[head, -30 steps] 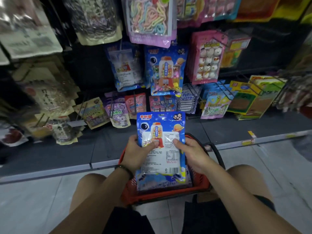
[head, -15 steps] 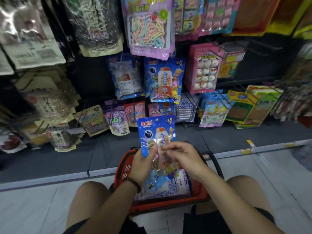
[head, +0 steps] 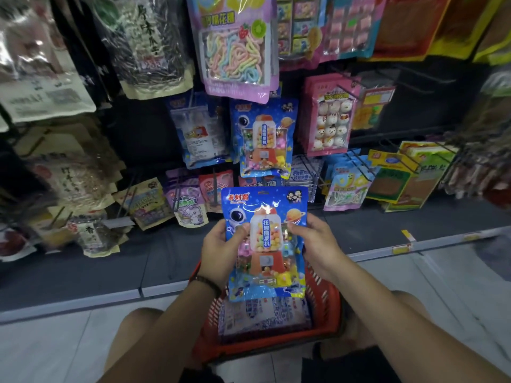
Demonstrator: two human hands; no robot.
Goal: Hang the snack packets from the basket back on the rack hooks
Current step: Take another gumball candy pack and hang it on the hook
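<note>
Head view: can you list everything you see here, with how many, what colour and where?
held packet: one, blue, above the basket.
hung packet: one in front, blue, on the rack above the held packet.
basket: one, red, between the knees.
basket packets: count unclear, blue and white, lying in the basket.
pink bag: one, pink, top of rack.
snowman pack: several stacked, pink, right of the hung packet.
left hand: one, grips the held packet's left edge.
right hand: one, grips its right edge.
</note>
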